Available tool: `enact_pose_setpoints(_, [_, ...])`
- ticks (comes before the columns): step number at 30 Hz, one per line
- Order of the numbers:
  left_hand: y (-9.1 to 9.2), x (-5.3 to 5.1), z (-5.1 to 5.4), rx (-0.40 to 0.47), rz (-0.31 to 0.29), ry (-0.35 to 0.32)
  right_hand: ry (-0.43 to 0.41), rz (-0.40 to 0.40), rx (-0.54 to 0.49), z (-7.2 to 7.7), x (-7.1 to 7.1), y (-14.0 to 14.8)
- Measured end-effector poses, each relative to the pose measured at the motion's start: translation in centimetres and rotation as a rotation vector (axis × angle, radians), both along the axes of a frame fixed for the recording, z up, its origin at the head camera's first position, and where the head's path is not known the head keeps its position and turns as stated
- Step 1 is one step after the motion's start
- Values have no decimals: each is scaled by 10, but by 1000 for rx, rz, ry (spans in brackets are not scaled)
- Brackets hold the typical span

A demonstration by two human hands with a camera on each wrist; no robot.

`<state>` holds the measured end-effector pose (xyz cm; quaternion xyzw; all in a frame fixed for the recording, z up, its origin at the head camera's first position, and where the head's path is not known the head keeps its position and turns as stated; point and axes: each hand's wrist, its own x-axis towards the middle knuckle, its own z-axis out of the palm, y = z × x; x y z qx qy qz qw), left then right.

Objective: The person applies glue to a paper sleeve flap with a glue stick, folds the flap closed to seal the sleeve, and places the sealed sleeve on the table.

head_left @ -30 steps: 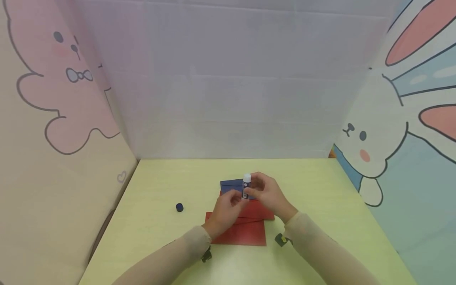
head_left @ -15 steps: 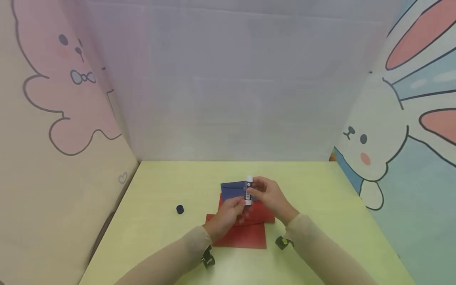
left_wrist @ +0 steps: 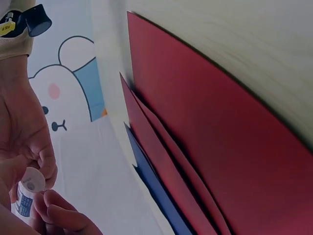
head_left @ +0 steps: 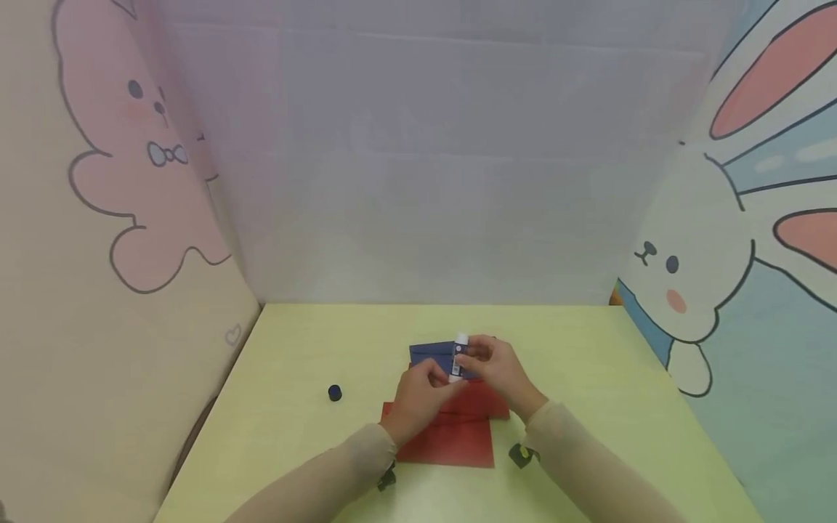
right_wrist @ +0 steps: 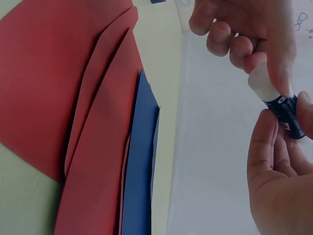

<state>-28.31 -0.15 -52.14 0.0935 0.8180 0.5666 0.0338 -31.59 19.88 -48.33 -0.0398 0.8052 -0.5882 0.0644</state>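
Observation:
A small glue stick (head_left: 457, 362) with white ends and a dark blue label is held upright over the table in the head view. My right hand (head_left: 500, 370) grips its labelled body between thumb and fingers. From below, my left hand (head_left: 418, 399) pinches the white lower end; the right wrist view shows the left thumb lying along the glue stick (right_wrist: 283, 111). Beneath both hands lie red envelopes (head_left: 451, 444) and a blue envelope (head_left: 430, 357), overlapping one another. The left hand partly covers the red ones.
A dark blue cap (head_left: 335, 393) stands on the pale yellow table (head_left: 294, 341), left of the envelopes. White fabric (head_left: 418, 218) closes off the back, and cartoon-printed walls rise on both sides. A dark wrist-camera mount (head_left: 521, 455) hangs under the right sleeve.
The left fingers loosened and straightened beside the lower end half a second ago, and pinch it again now. The right hand keeps its grip. The whole head view has shifted slightly.

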Motion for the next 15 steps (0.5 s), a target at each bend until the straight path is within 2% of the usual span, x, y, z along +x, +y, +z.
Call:
enact_pose_setpoints(6, [4,-4,4,-66,24,35,-31,-33,-22,-3,-5,1])
enact_pose_setpoints(10, [2,-6,3,-59,6,51,-53,-29,-36,-5,-7,0])
enact_pose_setpoints(12, [0,-8,2,-13,-23,45,-51,-26,-48,-7,-9,0])
enact_pose_setpoints(15, [-4,-10,-1,123,-87,-69,-42,-12,-72,-7,-9,0])
